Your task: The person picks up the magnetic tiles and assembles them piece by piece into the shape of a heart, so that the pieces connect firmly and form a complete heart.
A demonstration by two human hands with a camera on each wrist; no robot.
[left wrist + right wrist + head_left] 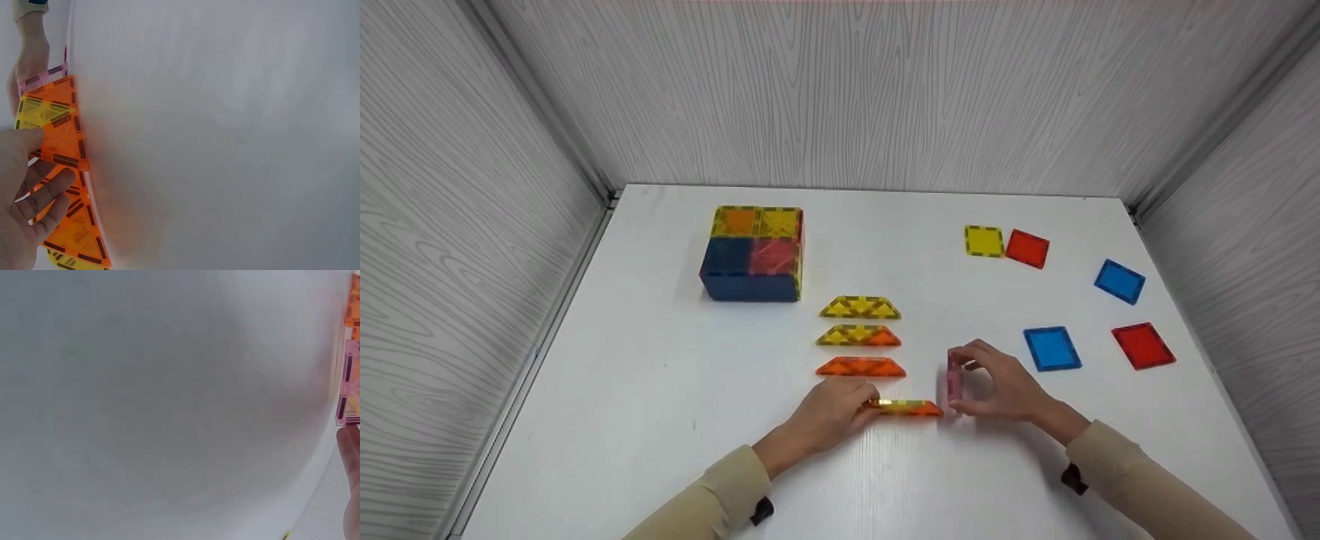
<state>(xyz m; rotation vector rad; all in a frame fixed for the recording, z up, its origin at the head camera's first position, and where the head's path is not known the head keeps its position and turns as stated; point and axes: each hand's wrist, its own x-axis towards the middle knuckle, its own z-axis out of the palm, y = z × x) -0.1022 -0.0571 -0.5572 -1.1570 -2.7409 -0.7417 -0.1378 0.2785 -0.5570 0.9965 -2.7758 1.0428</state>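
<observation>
In the head view, my left hand (831, 417) pinches the left end of a yellow and orange trapezoid piece (911, 408) that stands on its long edge. The left wrist view shows the thumb of my left hand (22, 185) on that piece (59, 126). To its right, my right hand (1006, 384) holds a pink tile (955, 381) upright between thumb and fingers, close to the piece's right end. Behind the left hand stand an orange trapezoid (861, 367), a yellow and orange one (859, 335) and a yellow one (860, 307) in a row.
A block of coloured tiles (751, 255) stands at the back left. On the right lie a yellow tile (985, 241), a red tile (1027, 249), a blue tile (1120, 282), another blue tile (1052, 348) and another red tile (1144, 346). Walls (840, 97) enclose the table.
</observation>
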